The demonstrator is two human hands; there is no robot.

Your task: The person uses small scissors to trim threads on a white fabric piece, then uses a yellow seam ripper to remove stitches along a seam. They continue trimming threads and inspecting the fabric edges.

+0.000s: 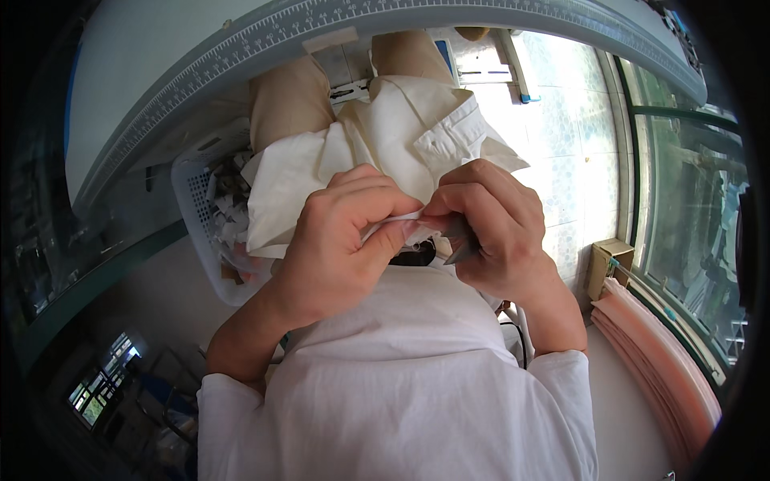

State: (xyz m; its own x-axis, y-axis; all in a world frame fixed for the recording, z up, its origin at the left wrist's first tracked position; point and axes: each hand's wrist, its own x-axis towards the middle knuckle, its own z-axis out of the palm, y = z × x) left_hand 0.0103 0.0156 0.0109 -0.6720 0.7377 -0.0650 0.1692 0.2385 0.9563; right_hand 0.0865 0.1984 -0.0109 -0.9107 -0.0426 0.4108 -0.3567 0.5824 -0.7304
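Over my lap lies a cream-white garment (385, 132), with a stitched flap or placket (451, 135) turned up near its right side. My left hand (343, 240) pinches a narrow edge of white cloth (397, 219) between thumb and forefinger. Right beside it, my right hand (496, 225) grips the same edge, so the fingertips of both hands nearly meet. A grey, pointed metal tool (460, 245) juts from under my right fingers; its kind is mostly hidden. Whether the pinched edge joins the garment on my lap cannot be seen.
A table edge with a printed ruler scale (264, 42) curves across the front. On the left stands a white plastic basket (195, 198) holding cloth scraps (231, 207). To the right are a window (686, 180), a cardboard box (609, 261) and folded pink cloth (656, 367).
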